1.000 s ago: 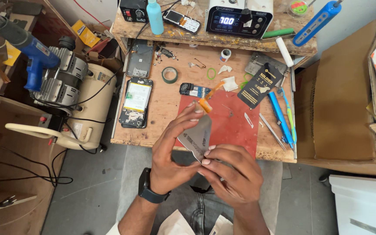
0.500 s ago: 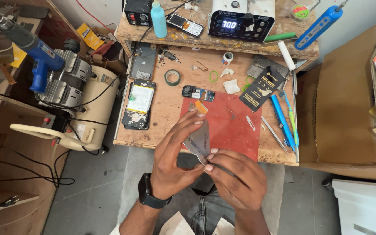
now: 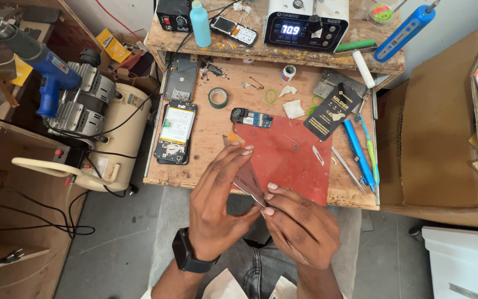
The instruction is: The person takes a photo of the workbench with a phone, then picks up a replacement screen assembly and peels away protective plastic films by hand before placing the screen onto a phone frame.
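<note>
Pinching thin panel (image 3: 248, 178) between left hand (image 3: 217, 205) and right hand (image 3: 297, 224), just off red mat (image 3: 294, 160). Risk: panel likely cracks if my fingertips flex it.

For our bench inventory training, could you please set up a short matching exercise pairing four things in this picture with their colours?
Things:
1. Flat rubber work mat
2. Plastic squeeze bottle on the shelf
3. Roll of tape
4. Strapped wristwatch on the left hand

Colours:
A. Black
B. Turquoise
C. Red
D. Dark green

Pairs: 1-C, 2-B, 3-D, 4-A
</note>
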